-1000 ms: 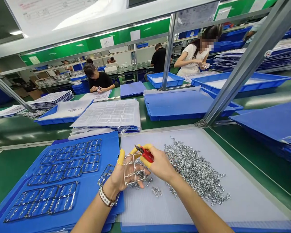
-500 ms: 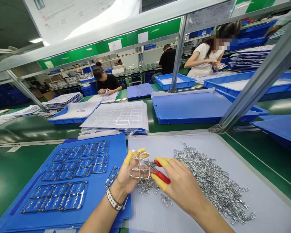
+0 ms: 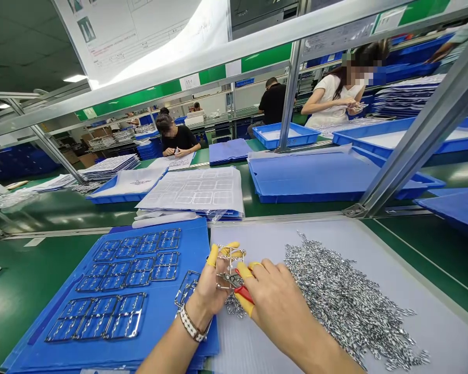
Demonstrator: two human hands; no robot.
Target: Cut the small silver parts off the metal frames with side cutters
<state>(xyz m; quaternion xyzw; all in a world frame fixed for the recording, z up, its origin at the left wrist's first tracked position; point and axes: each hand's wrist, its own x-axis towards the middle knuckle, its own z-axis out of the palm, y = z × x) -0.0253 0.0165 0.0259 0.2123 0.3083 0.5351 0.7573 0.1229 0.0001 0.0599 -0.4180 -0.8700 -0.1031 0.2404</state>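
My left hand (image 3: pixel 212 283), with yellow finger cots, holds up a small metal frame (image 3: pixel 231 254) crossed by rows of tiny links. Red-handled pliers (image 3: pixel 243 293) are gripped in my right hand (image 3: pixel 276 301), which also wears yellow finger cots. The jaws of the pliers reach the lower part of the frame; what exactly they pinch is too small to tell. Below the hands lies a small heap of metal links (image 3: pixel 234 306), partly covered by them. Another metal frame (image 3: pixel 185 285) rests by my left wrist, partly hidden.
Rows of finished-looking frames (image 3: pixel 95 316) lie on a blue sheet (image 3: pixel 31 343) at left. A large pile of shiny links (image 3: pixel 347 301) spreads over the white board (image 3: pixel 257 353) at right. Behind are a blue tray (image 3: pixel 315 197) and a metal post (image 3: pixel 405 119). Co-workers sit beyond.
The pliers have moved down the frame, from its middle to its lower part, and the right hand has turned, hiding more of the handles. The whole view has shifted slightly.
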